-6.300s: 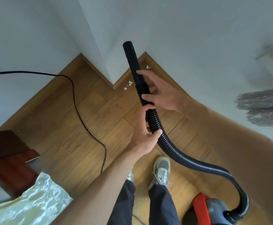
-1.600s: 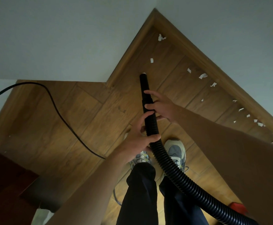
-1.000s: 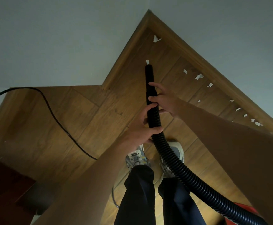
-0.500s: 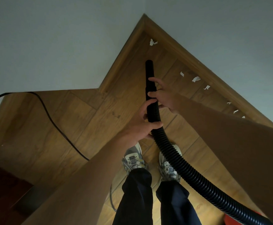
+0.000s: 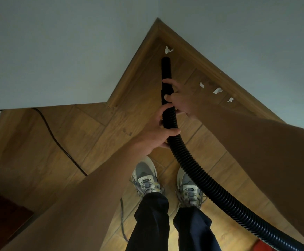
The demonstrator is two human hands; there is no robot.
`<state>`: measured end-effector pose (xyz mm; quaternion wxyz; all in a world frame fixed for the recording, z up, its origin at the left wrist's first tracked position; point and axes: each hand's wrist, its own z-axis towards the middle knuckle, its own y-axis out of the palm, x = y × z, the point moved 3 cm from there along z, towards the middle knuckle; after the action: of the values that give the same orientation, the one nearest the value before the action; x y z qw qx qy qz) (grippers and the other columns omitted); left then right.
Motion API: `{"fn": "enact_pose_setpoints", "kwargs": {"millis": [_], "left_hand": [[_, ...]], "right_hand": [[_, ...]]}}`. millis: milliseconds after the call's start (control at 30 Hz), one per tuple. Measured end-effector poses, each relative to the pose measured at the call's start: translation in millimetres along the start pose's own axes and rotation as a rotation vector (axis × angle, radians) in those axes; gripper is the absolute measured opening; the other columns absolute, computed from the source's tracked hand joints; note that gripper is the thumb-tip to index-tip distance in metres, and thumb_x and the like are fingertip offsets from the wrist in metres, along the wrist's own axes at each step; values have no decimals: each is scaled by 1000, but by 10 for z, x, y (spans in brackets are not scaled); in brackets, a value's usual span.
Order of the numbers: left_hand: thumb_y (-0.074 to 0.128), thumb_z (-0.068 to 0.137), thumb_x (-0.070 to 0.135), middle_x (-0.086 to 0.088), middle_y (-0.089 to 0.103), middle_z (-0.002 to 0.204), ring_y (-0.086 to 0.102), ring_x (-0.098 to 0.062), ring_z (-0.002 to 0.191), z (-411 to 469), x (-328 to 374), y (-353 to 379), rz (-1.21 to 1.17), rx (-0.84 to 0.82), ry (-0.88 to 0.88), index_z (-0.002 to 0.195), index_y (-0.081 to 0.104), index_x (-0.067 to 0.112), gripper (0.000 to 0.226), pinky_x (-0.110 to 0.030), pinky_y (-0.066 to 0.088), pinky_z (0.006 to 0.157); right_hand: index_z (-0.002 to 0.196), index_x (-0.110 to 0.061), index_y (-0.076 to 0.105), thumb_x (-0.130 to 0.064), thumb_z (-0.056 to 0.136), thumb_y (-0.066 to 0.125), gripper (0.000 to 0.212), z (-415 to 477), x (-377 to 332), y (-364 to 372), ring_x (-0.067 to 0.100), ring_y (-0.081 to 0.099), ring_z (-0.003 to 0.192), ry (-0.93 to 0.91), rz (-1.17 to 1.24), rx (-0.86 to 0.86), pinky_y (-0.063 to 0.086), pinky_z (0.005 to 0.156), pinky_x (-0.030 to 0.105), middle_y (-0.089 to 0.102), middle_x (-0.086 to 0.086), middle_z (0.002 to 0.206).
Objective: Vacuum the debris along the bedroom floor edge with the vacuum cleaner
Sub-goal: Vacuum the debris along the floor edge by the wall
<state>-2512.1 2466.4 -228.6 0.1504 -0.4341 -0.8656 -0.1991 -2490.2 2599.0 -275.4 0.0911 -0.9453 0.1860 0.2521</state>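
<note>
Both my hands hold the black vacuum hose [image 5: 209, 180]. My left hand [image 5: 158, 131] grips the ribbed part where it meets the smooth nozzle [image 5: 166, 73]. My right hand [image 5: 178, 98] grips the nozzle a little further up. The nozzle tip points into the floor corner, just short of a white paper scrap [image 5: 168, 50]. Three more white scraps [image 5: 217, 90] lie along the right wooden skirting board [image 5: 211, 66].
A black power cord [image 5: 57, 140] runs across the wood floor on the left. Dark red furniture [image 5: 1, 211] sits at the bottom left. My shoes [image 5: 146, 178] stand below the hands. A red bit of the vacuum body [image 5: 259, 246] shows at the bottom right edge.
The nozzle has moved further into the corner, toward the scrap there. A scrap that lay ahead of the tip a second ago is gone from view. Both grips are unchanged.
</note>
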Motion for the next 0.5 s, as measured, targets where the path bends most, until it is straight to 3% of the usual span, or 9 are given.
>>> {"fn": "enact_pose_setpoints", "kwargs": {"millis": [267,500], "left_hand": [[70,90,2,-2,52,134,61,-20,115,112,97,6,21,-11,9,145,40,42,75,-32,63,64],[70,89,1,-3,53,134,60,-21,117,135,128,-12,20,-15,4,144,41,42,75,-34,63,67]], "right_hand": [[142,-39,45,-6,97,51,55,66,-97,-85,20,61,104,-13,-3,-2,60,72,34,52,6,131],[142,-38,43,-4,98,49,57,68,-146,-87,14,60,94,-1,4,-14,57,57,26,51,4,128]]}}
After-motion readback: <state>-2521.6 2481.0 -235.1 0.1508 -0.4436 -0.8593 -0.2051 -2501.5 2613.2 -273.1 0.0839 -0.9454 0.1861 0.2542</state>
